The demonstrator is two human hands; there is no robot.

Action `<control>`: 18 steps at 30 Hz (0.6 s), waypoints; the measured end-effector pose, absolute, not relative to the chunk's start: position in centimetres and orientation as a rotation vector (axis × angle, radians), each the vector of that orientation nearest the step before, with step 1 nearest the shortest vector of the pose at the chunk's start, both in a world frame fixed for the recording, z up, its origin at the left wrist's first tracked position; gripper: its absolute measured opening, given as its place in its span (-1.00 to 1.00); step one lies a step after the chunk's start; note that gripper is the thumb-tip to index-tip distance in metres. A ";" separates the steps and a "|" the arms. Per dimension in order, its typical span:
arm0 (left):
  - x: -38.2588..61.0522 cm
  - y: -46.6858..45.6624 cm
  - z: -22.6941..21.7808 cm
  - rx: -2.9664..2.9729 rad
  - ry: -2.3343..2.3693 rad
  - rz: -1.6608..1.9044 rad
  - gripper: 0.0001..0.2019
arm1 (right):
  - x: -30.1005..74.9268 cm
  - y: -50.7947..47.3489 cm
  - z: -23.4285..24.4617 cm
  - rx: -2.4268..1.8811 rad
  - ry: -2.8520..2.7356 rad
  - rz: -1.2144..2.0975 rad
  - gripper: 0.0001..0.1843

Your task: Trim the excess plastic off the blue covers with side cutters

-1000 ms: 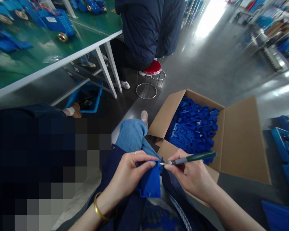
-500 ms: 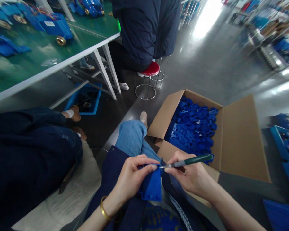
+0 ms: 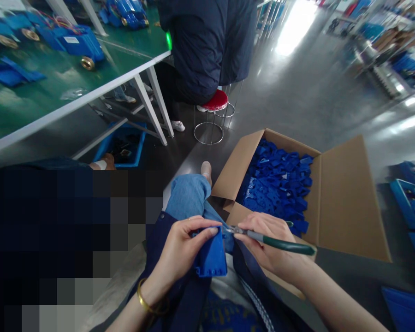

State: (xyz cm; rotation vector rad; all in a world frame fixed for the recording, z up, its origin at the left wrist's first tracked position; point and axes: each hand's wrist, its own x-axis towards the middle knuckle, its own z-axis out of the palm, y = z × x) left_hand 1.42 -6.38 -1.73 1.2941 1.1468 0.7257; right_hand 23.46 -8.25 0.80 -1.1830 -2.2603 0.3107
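Here, left hand (image 3: pixel 183 244) has its grip pinched, thumb on the near face and fingers behind, on the upper edge of a blue plastic part (image 3: pixel 212 256); the part is held over the lap, its small-toothed edge toward the body; a gold-coloured bracelet (image 3: pixel 143 297) on the left wrist.

Right hand (image 3: pixel 275 244): grip wrapped about green-and-grey-handled pliers (image 3: pixel 287 244), handle ends spread apart; metal nose aims leftward at the part's upper right corner; contact there too fine to tell, likewise how far the nose is parted.

Beyond the right hand, an open carton (image 3: pixel 352 198) stands on the floor, flaps out, heaped with blue pieces (image 3: pixel 276 180); farther off to the left, a green surface (image 3: pixel 31 106) bears blue assemblies (image 3: pixel 78 44) with brass-coloured wheels; beneath it, a blue crate (image 3: pixel 138 157) with dark items, not legible; at the surface's end, a dark-jacketed person (image 3: pixel 207 46) sits on a red stool (image 3: pixel 217 100).
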 end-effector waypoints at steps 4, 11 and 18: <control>1.5 -6.4 -1.7 1.285 1.142 0.750 -0.85 | 23.0 -8.5 0.9 -1.192 -2.263 0.274 -0.73; 1.6 -6.3 -1.6 1.326 1.144 0.795 -0.86 | 23.0 -8.6 0.7 -1.185 -2.266 0.323 -0.73; 1.6 -6.4 -1.7 1.434 1.111 0.839 -0.86 | 23.2 -8.6 0.3 -1.181 -2.291 0.450 -0.79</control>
